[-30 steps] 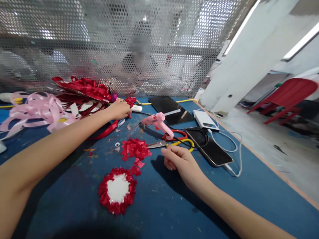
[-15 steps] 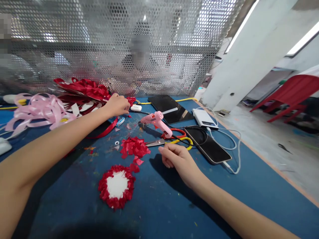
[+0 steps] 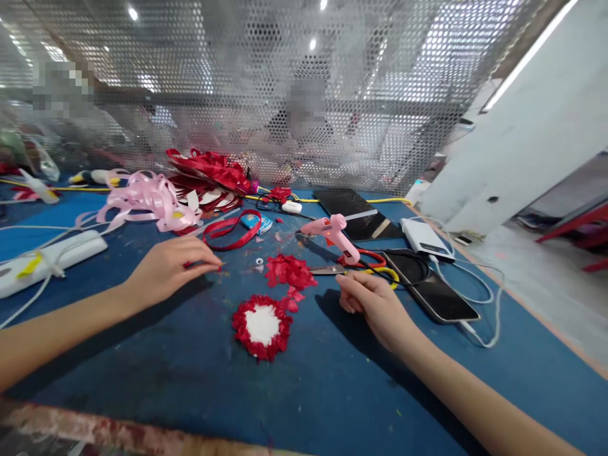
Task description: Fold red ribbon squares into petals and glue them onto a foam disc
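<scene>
My left hand (image 3: 171,269) is low over the blue table, its fingers pinched together with a small red ribbon scrap showing at the tips. My right hand (image 3: 373,303) is loosely closed beside the scissors (image 3: 330,270), and I see nothing in it. Between the hands lies a round white piece (image 3: 263,325) ringed with a ruffled red border (image 3: 241,342). Just behind it is a pile of cut red ribbon pieces (image 3: 289,272). A pink glue gun (image 3: 327,229) with a clear stick in its back stands beyond the scissors. A googly eye (image 3: 259,261) lies left of the pile.
At the back left are pink ribbon (image 3: 149,199) and heaped red ribbon (image 3: 209,171). A power strip (image 3: 57,259) sits at far left. A phone (image 3: 441,291), a white power bank (image 3: 425,239) and cables occupy the right. A perforated metal screen (image 3: 266,95) borders the back.
My left hand has drawn back from the red material at the rear to nearer the front left. My right hand stays closed by the scissors. The view has swung left.
</scene>
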Available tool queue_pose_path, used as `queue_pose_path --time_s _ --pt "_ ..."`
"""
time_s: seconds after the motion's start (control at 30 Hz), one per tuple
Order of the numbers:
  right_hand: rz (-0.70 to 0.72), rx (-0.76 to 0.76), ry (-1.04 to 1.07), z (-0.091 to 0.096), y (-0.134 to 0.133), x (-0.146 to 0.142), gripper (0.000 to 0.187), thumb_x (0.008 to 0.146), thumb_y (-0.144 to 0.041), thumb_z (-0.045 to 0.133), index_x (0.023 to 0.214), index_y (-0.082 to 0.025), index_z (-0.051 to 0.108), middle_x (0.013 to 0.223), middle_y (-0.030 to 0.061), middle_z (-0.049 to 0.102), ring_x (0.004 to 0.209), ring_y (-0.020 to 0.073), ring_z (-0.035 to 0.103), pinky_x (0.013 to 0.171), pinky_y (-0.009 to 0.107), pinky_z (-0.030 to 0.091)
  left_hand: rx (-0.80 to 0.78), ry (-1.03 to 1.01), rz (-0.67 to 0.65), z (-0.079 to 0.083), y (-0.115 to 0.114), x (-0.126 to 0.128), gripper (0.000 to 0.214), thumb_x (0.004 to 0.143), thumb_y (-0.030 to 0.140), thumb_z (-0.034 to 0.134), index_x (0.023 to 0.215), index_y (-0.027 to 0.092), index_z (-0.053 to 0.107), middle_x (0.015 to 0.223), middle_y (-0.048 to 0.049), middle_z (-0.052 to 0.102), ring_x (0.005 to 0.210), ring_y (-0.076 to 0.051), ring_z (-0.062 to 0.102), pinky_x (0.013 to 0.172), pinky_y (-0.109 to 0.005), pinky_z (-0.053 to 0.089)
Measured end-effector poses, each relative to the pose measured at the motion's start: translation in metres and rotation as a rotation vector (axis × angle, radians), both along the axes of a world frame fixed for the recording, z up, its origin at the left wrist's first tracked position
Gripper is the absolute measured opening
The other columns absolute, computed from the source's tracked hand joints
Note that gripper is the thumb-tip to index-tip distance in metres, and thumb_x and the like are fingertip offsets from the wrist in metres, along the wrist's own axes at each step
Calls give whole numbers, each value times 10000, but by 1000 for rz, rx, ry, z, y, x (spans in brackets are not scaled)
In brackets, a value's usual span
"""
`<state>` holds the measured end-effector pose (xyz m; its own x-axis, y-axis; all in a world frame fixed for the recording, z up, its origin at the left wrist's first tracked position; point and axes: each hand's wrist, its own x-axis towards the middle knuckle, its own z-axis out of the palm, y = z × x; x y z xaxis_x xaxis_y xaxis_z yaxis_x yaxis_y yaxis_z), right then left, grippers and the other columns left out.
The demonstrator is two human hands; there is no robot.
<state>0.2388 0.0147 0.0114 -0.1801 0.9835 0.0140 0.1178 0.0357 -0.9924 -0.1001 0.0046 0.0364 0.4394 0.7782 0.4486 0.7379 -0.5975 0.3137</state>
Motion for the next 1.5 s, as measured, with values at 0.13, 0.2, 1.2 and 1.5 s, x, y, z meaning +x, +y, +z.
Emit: queue_pose_path --time_s 0.13,0.2,1.2,1.5 --pt "-16 27 11 1 0 -4 437 706 -487 683 499 -200 426 431 -70 337 424 79 332 466 252 288 -278 -217 244 -9 -27 -16 267 719 459 692 621 211 711 647 -1 722 603 -148 640 599 -229 467" --pt "-20 69 -28 0 0 -6 455 719 -506 661 496 -205 402 434 -71 327 427 83 333 472 255 295 -405 -303 326 -9 -27 -19 300 661 444 734 523 191 654 509 13 665 482 -122 582 494 -210 429" --pt "204 552 -1601 57 81 -167 336 874 -190 436 1195 -124 512 983 165 683 908 281 645 672 312 438 -738 -865 44 -40 -8 5 280 771 434 595 724 171 678 650 -34 723 566 -141 669 524 -224 531" --pt "139 531 -1642 77 133 -139 326 808 -68 486 1113 -84 601 1080 156 666 968 239 625 749 266 444 -793 -739 7 -41 -6 6 217 713 396 676 666 186 652 532 14 646 480 -116 585 484 -208 462"
